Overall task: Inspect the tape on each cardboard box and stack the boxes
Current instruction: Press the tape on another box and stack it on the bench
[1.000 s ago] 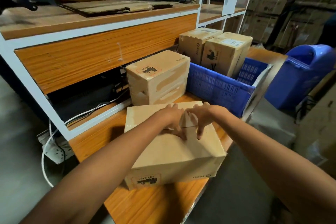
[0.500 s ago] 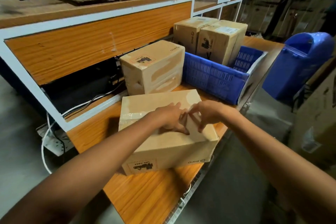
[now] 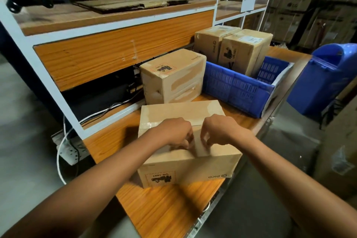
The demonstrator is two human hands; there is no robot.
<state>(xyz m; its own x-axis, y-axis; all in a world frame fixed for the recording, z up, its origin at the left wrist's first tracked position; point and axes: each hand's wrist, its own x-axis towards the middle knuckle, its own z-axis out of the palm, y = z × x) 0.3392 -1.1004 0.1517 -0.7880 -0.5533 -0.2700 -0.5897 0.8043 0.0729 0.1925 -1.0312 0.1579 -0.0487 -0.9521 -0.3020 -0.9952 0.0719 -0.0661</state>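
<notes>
My left hand (image 3: 176, 134) and right hand (image 3: 219, 131), fingers curled, are pinching the tape (image 3: 201, 149) on the nearest box (image 3: 185, 168), which is lying flat on the surface (image 3: 170, 210). Behind it another box (image 3: 173, 77) is standing beside a blue crate (image 3: 235, 89) holding two more boxes (image 3: 245, 52).

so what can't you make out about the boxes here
Head view:
Tape on the near box: covered by the left hand and right hand; whether fingers pinch it is hidden.
Boxes in the blue crate: bottoms behind its wall.
Their white label: too small to read.
</notes>
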